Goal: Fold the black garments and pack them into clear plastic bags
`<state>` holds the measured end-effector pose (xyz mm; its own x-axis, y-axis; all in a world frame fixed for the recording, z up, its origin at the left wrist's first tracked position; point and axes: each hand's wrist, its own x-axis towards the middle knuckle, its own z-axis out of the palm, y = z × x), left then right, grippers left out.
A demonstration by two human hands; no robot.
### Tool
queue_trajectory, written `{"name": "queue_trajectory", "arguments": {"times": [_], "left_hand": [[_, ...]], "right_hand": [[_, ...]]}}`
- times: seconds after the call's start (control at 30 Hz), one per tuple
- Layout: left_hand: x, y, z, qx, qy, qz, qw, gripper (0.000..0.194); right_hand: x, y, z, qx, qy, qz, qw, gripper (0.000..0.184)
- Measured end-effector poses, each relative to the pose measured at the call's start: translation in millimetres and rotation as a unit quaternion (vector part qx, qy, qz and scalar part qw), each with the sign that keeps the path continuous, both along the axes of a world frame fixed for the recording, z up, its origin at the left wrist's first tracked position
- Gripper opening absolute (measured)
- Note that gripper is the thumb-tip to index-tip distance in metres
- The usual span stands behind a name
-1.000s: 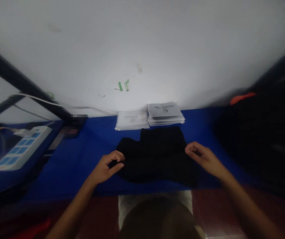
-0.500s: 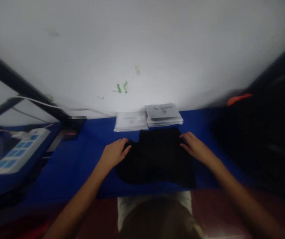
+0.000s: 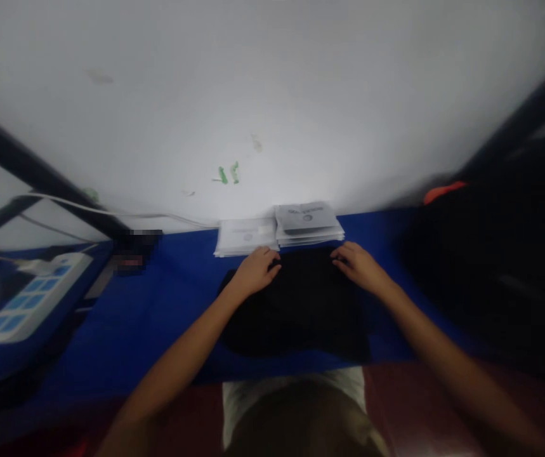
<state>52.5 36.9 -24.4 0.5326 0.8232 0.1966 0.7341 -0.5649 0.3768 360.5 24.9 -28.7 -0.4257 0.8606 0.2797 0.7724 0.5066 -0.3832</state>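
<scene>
A folded black garment [image 3: 301, 311] lies on the blue table [image 3: 158, 304] in front of me. My left hand [image 3: 256, 271] is on the garment's far left corner, fingers bent over the edge. My right hand [image 3: 358, 266] is on its far right corner, fingers curled onto the cloth in the same way. Both forearms reach over the table's near edge. The picture is blurred, so the exact grip is unclear.
Two stacks of flat white packets [image 3: 247, 236] [image 3: 308, 222] lie against the white wall just beyond the garment. A white and blue power strip [image 3: 25, 304] sits at the left. A dark pile [image 3: 500, 273] with an orange piece [image 3: 443, 191] fills the right.
Both hands moved away from me, from the garment's side edges to its far corners, and came closer together. The garment's left flap now lies flatter.
</scene>
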Motion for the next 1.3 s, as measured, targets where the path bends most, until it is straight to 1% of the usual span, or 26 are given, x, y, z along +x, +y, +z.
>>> {"name": "queue_trajectory", "arguments": {"times": [0.1, 0.17, 0.23, 0.3, 0.37, 0.4, 0.47, 0.5, 0.53, 0.6, 0.67, 0.7, 0.8, 0.9, 0.97, 1.03, 1.1, 1.13, 1.17, 1.2, 1.23, 1.27, 1.3], "left_hand": [[-11.9, -25.5, 19.2, 0.016, -0.067, -0.027, 0.997, 0.007], [-21.7, -46.1, 29.1, 0.001, -0.089, -0.062, 0.994, 0.005], [-30.0, -63.0, 33.3, -0.017, -0.094, -0.083, 0.992, 0.005], [-34.0, -70.4, 31.6, -0.022, -0.096, -0.081, 0.992, 0.006], [-31.6, -66.1, 25.5, -0.011, -0.091, -0.068, 0.994, 0.014], [-28.0, -60.1, 21.5, -0.002, -0.081, -0.063, 0.995, 0.022], [-17.6, -43.8, 13.5, 0.012, -0.048, -0.074, 0.996, 0.039], [-11.7, -35.3, 10.3, 0.015, -0.031, -0.088, 0.996, 0.043], [-6.1, -27.5, 7.9, 0.013, -0.019, -0.105, 0.994, 0.042], [2.2, -16.8, 6.9, 0.002, -0.016, -0.122, 0.992, 0.027], [4.3, -15.1, 11.1, -0.005, -0.035, -0.111, 0.993, 0.013], [2.8, -17.8, 14.8, -0.005, -0.048, -0.100, 0.994, 0.009], [-9.0, -38.3, 28.0, 0.003, -0.068, -0.086, 0.994, 0.005], [-23.4, -70.5, 34.6, 0.001, -0.038, -0.106, 0.994, 0.006], [-31.1, -92.7, 31.1, -0.011, -0.018, -0.113, 0.993, 0.007], [-38.9, -111.1, 21.6, -0.029, -0.015, -0.102, 0.994, 0.009], [-49.2, -123.3, 8.6, -0.034, -0.043, -0.071, 0.996, 0.010], [-55.7, -127.1, 1.7, -0.020, -0.065, -0.032, 0.997, 0.010], [-63.1, -129.6, -5.0, 0.006, -0.086, 0.024, 0.996, 0.008], [-71.0, -131.2, -11.0, 0.036, -0.101, 0.094, 0.990, 0.008], [-79.1, -132.3, -16.2, 0.061, -0.104, 0.168, 0.978, 0.011], [-86.9, -133.1, -20.4, 0.069, -0.099, 0.232, 0.965, 0.016], [-94.0, -133.9, -23.4, 0.057, -0.089, 0.284, 0.953, 0.022]], "right_hand": [[3.2, -25.1, 18.2, 0.034, 0.034, 0.036, 0.998, 0.013], [5.5, -46.0, 29.7, 0.031, 0.044, 0.067, 0.996, 0.012], [6.9, -65.4, 38.1, -0.008, 0.051, 0.115, 0.992, 0.010], [6.7, -79.2, 42.0, -0.063, 0.059, 0.156, 0.984, 0.010], [4.8, -86.0, 41.8, -0.099, 0.069, 0.173, 0.977, 0.011], [3.4, -87.1, 40.8, -0.106, 0.075, 0.173, 0.976, 0.012], [0.7, -86.8, 38.3, -0.102, 0.088, 0.164, 0.977, 0.013], [-0.2, -86.3, 37.4, -0.098, 0.094, 0.159, 0.978, 0.012], [-0.7, -86.0, 37.1, -0.094, 0.097, 0.155, 0.979, 0.012], [-0.3, -86.7, 38.2, -0.083, 0.098, 0.149, 0.980, 0.012], [1.6, -89.0, 40.8, -0.072, 0.093, 0.143, 0.983, 0.012], [2.8, -90.6, 42.3, -0.067, 0.091, 0.139, 0.984, 0.012], [5.6, -95.8, 45.2, -0.053, 0.088, 0.141, 0.985, 0.013], [4.8, -100.8, 44.8, -0.057, 0.062, 0.162, 0.983, 0.015], [2.1, -103.5, 42.6, -0.070, 0.030, 0.177, 0.981, 0.015], [-1.4, -105.1, 39.2, -0.082, -0.001, 0.188, 0.979, 0.014], [-4.6, -105.1, 35.0, -0.088, -0.018, 0.190, 0.978, 0.013], [-5.8, -104.6, 32.9, -0.088, -0.019, 0.187, 0.978, 0.014], [-6.6, -103.9, 30.9, -0.086, -0.017, 0.182, 0.979, 0.015], [-7.2, -103.0, 29.1, -0.083, -0.012, 0.176, 0.981, 0.016], [-7.7, -102.1, 27.7, -0.079, -0.005, 0.168, 0.983, 0.017], [-8.1, -101.2, 26.5, -0.074, 0.001, 0.163, 0.984, 0.017], [-8.5, -100.2, 25.6, -0.069, 0.006, 0.159, 0.985, 0.018]]}}
